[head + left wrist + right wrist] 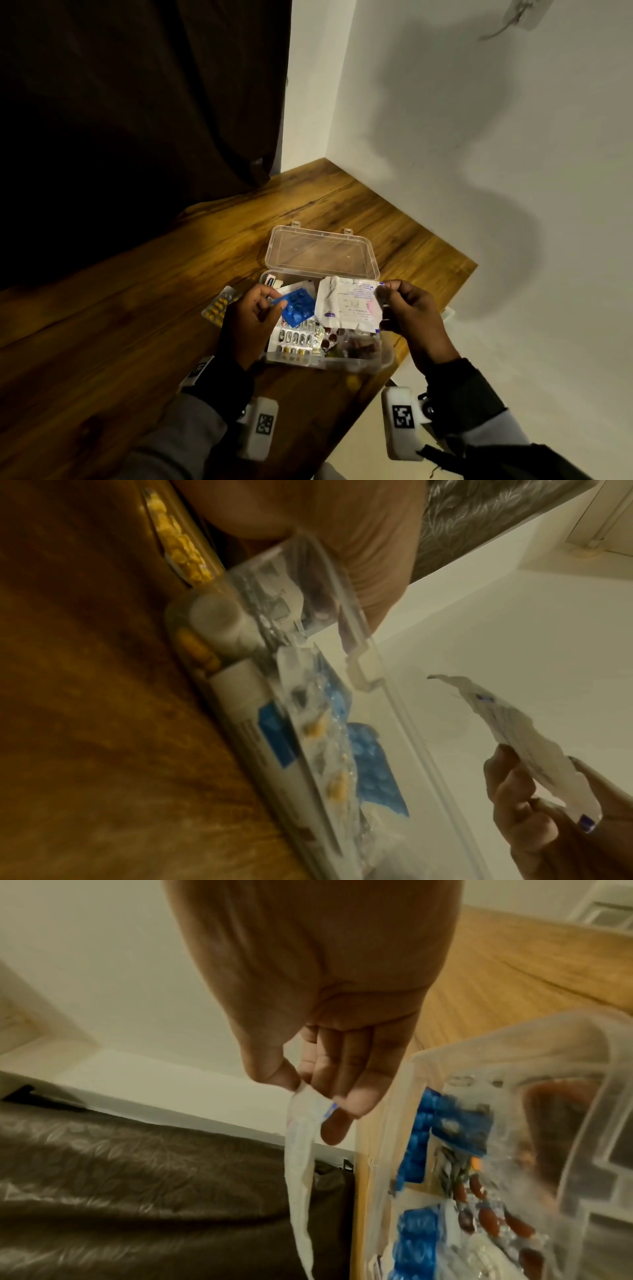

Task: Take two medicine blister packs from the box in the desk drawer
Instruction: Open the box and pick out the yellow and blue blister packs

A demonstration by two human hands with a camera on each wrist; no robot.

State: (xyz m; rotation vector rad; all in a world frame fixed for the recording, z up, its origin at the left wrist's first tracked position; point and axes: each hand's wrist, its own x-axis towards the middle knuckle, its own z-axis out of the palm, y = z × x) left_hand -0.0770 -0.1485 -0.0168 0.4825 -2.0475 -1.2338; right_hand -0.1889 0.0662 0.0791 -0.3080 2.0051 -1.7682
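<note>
While the left hand (251,317) pinches a blue blister pack (298,306), the right hand (409,308) pinches a white sachet (346,303).

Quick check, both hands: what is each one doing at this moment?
Left hand: fingers pinch the blue blister pack over the clear box.
Right hand: fingers pinch the white paper packet by its edge.

Wooden desk top (137,308), warm brown grain, set into a white-walled corner. Directly on it: clear plastic box (385,359) near the right front edge, hinged lid (322,253) lying open flat behind; a blister pack of yellow pills (219,306) just beside the box's left end, flat on the wood.
</note>
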